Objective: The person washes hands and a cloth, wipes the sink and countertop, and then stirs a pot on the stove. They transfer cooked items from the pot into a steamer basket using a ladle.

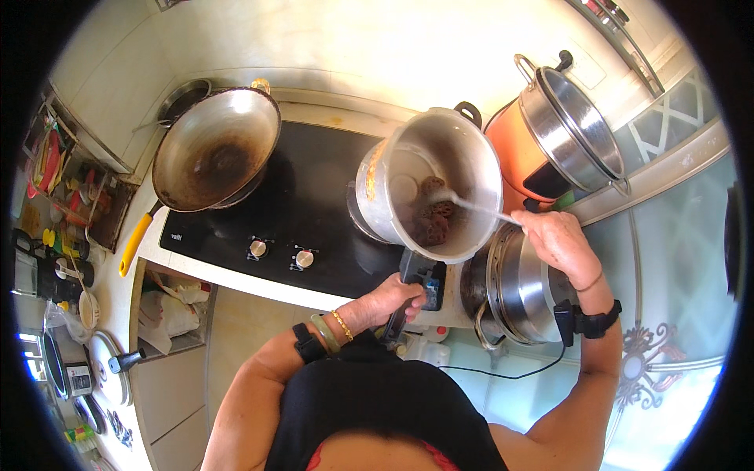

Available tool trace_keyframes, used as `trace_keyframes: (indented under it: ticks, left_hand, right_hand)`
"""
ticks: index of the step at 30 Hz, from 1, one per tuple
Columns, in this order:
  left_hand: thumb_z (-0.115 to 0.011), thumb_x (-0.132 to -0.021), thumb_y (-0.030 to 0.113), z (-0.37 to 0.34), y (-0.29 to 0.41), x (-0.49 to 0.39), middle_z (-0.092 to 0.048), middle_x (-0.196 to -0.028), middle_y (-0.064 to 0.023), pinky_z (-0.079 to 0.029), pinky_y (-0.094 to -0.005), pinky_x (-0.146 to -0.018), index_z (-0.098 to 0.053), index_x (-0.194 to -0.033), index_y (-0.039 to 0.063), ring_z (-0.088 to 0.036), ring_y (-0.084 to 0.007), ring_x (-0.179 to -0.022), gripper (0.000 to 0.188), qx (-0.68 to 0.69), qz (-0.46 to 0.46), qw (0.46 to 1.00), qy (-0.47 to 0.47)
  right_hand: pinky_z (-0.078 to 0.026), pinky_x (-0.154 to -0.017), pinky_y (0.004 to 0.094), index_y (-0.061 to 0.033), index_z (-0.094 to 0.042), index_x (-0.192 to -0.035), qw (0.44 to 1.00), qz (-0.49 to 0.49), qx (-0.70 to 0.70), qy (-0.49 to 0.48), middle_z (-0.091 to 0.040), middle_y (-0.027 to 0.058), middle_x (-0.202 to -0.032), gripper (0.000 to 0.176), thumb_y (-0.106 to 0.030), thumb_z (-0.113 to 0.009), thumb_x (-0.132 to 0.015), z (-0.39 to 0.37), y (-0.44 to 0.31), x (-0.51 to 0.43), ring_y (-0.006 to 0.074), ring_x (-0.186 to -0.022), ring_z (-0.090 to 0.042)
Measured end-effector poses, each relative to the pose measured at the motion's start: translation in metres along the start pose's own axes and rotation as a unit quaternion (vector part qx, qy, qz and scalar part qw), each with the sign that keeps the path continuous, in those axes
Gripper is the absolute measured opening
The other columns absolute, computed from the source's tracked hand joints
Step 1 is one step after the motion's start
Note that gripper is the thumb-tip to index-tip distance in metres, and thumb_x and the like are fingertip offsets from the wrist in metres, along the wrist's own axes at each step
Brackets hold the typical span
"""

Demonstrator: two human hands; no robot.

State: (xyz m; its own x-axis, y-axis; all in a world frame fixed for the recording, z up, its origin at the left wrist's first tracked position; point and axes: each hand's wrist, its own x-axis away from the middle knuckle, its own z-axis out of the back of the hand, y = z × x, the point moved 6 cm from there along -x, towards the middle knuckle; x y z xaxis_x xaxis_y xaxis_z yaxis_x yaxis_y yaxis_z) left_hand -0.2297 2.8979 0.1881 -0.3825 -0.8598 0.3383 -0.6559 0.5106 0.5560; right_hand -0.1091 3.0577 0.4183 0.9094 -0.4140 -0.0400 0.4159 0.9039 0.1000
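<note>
My left hand (pixel 402 299) is wrapped around the black handle (pixel 414 268) of a deep aluminium pot (pixel 377 188), likely a pressure cooker body without its lid. The pot stands over the right burner of the black gas hob (pixel 318 176). Between the fingers of my right hand (pixel 556 244) is the handle of a metal spoon or ladle (pixel 480 209). Its bowl reaches inside the pot and touches dark reddish-brown lumps (pixel 436 221) at the bottom. What the lumps are, I cannot tell.
A wok (pixel 215 153) with a yellow handle (pixel 135 244) sits on the left burner. Right of the pot are an orange appliance (pixel 518 153) carrying steel pots (pixel 580 118) and stacked steel pots (pixel 524 288). Two knobs (pixel 304 258) line the hob's front. A round lid (pixel 110 368) lies at left.
</note>
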Motion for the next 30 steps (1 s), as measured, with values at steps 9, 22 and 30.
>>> trace_keyframes:
  ticks: [9, 22, 30]
  left_hand:
    - [-0.050, -0.089, 0.008, 0.003, -0.010, -0.006, -0.047, -0.064, -0.0030, -0.040, -0.0314, -0.049, -0.046, -0.077, 0.007, -0.044, -0.0134, -0.051, 0.013, -0.022, 0.000, 1.000, 0.013]
    - [-0.048, -0.093, 0.011, 0.004, -0.003, -0.003, -0.048, -0.067, -0.0035, -0.040, -0.0308, -0.050, -0.049, -0.089, 0.007, -0.043, -0.0129, -0.052, 0.006, 0.007, 0.008, 1.000, 0.015]
    - [-0.051, -0.090, 0.010, 0.006, -0.007, -0.006, -0.048, -0.065, -0.0035, -0.041, -0.0313, -0.050, -0.049, -0.077, 0.006, -0.045, -0.0137, -0.052, 0.014, -0.012, 0.008, 1.000, 0.011]
  right_hand:
    - [-0.053, -0.059, 0.0400, -0.0013, -0.057, -0.119, 0.979, -0.054, 0.188, -0.058, -0.066, 0.0130, -0.073, 0.037, -0.009, -0.054, -0.082, -0.077, 0.005, -0.024, 0.0300, -0.067, -0.067]
    - [-0.038, -0.040, 0.0332, -0.0008, -0.057, -0.113, 0.824, -0.272, -0.369, -0.334, -0.057, 0.0150, -0.063, 0.025, -0.012, -0.049, -0.092, -0.111, 0.003, 0.022, 0.0198, -0.048, -0.055]
    - [-0.025, -0.035, 0.0239, -0.0052, -0.054, -0.104, 0.605, -0.369, -0.630, -0.318, -0.045, 0.0010, -0.063, 0.012, -0.012, -0.045, -0.099, -0.106, -0.054, 0.025, 0.0067, -0.040, -0.034]
